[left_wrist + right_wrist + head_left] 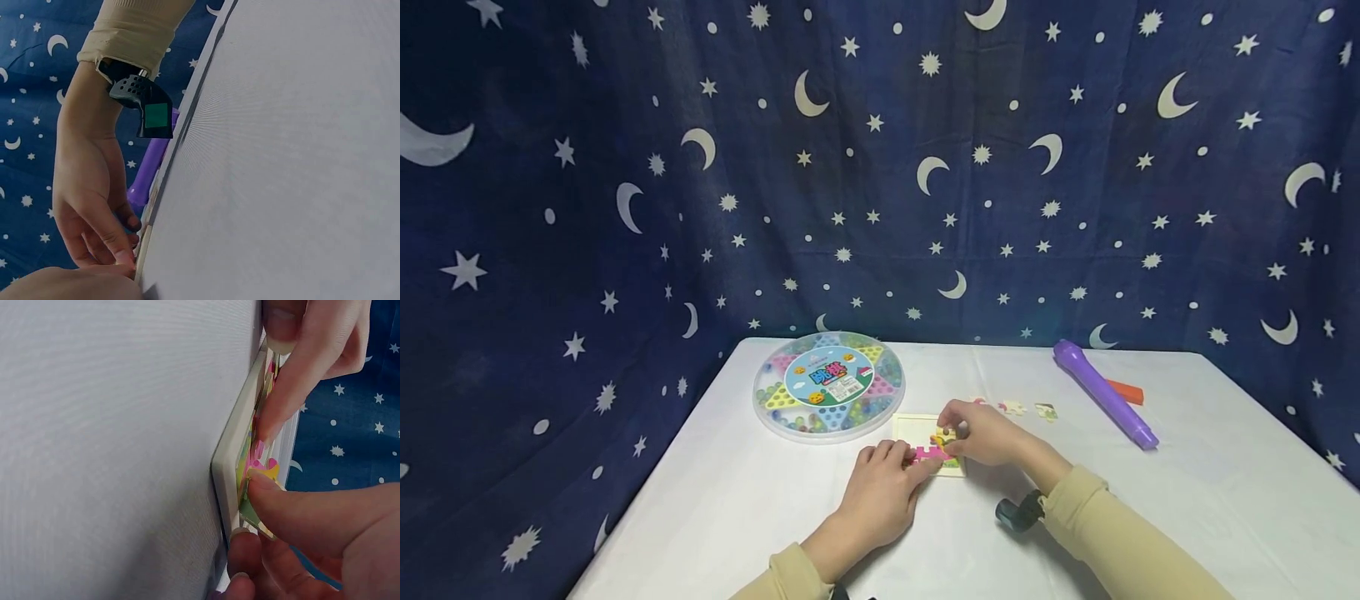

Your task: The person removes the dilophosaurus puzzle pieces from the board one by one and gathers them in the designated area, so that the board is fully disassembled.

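Observation:
A small cream puzzle tray [912,427] lies on the white table in front of me, partly covered by both hands. Pink jigsaw pieces [927,453] fill part of its near side. My left hand [880,492] rests at the tray's left edge, its thumb extended and pressing on the pink pieces. From the right, my right hand [988,435] pinches a puzzle piece [272,470] between thumb and fingers. That piece shows yellow and green and is tilted over the tray's near right part, close against the pink ones in the right wrist view.
Several loose puzzle pieces [1012,407] lie beyond my right hand. A round clear marble-game box [767,375] with coloured marbles sits at the back left. At the right, a purple tube [1105,392] lies beside an orange object [1126,392]. A starry curtain [880,167] hangs behind the table.

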`<control>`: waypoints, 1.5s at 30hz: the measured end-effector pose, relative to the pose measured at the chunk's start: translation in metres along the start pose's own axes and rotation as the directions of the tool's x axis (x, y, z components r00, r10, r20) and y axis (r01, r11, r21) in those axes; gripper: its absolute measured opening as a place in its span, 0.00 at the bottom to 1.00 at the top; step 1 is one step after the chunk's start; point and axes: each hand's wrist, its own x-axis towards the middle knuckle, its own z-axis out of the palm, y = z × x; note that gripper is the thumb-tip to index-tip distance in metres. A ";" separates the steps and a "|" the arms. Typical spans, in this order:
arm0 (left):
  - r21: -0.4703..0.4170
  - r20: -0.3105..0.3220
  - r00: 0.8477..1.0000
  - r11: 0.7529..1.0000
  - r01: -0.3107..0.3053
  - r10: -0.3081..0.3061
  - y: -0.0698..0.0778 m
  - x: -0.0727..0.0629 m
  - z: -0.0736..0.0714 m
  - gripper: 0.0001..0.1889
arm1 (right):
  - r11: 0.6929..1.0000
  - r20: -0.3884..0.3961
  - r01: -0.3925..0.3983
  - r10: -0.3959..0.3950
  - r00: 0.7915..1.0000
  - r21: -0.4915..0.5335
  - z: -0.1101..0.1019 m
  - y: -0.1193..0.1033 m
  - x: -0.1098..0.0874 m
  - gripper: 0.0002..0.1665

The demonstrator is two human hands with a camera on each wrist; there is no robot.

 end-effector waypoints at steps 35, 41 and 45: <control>-0.092 -0.054 0.997 0.995 0.047 -0.052 -0.001 -0.001 0.001 0.16 | 0.973 -0.147 -0.221 0.229 0.962 0.066 -0.057 0.077 -0.056 0.11; -0.130 -0.120 0.991 0.990 0.046 -0.062 -0.002 -0.002 0.003 0.12 | 0.959 -0.168 -0.282 0.285 0.944 0.041 -0.063 0.092 -0.070 0.12; -0.145 -0.169 0.984 0.989 0.033 -0.058 -0.002 -0.002 0.004 0.10 | 0.945 -0.173 -0.323 0.326 0.929 0.043 -0.064 0.098 -0.075 0.12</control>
